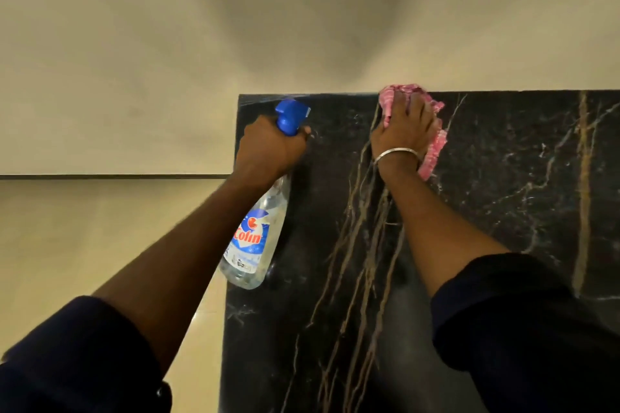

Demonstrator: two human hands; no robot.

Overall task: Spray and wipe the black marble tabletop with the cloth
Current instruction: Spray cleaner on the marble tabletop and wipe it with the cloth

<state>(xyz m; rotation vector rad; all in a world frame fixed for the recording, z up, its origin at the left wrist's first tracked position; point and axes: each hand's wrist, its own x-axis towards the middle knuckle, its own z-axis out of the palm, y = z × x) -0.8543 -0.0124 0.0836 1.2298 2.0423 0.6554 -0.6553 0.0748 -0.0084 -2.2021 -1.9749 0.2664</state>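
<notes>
We are wiping: our left grip [268, 147] clenches the clear, blue-nozzled plastic spray bottle [255, 238], while our right grip [402, 132] presses spread fingers [417, 107] on the crumpled pink cloth [433, 157] at the far edge of the black marble bench [503, 211], which we judge needs sweeping rightward next.

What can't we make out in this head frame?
Spray bottle neck and trigger: head view, wrapped by the left hand.
Pink cloth: head view, mostly under the right hand; its fold is unreadable.
Tabletop: right and near sides cut off by the frame edge; the right sleeve covers part.
Spray wetness on the marble: not discernible in the dim light.
Label small print: too small.
</notes>
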